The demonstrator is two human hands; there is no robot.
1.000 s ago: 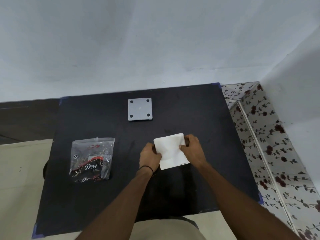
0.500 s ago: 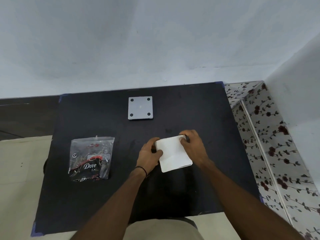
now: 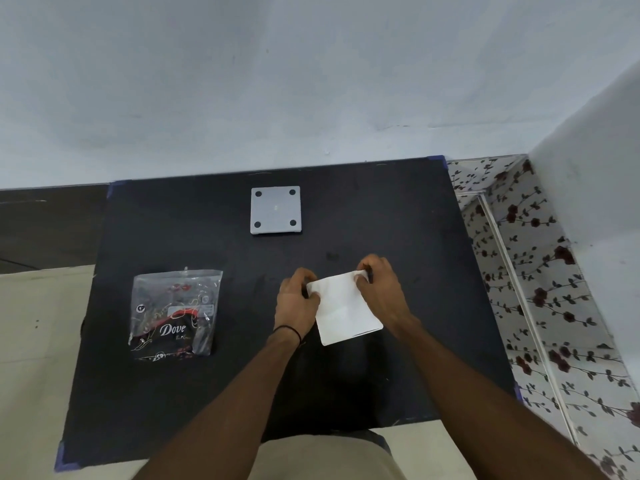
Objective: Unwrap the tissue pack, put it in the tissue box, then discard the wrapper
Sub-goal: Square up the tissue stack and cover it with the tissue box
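While the left hand (image 3: pixel 296 301) pinches the near-left edge of the white square tissue stack (image 3: pixel 341 310) and the right hand (image 3: pixel 382 289) pinches its far corner, the stack sits over the black table (image 3: pixel 207 393), between the clear printed plastic wrapper (image 3: pixel 175 315) and floral wall, with the grey square tissue box (image 3: pixel 275 209) beyond.

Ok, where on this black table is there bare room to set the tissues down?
Bare table right of the grey square plate; also between it and the Dove wrapper. Crowded at centre: left hand and right hand grip the white tissue stack.
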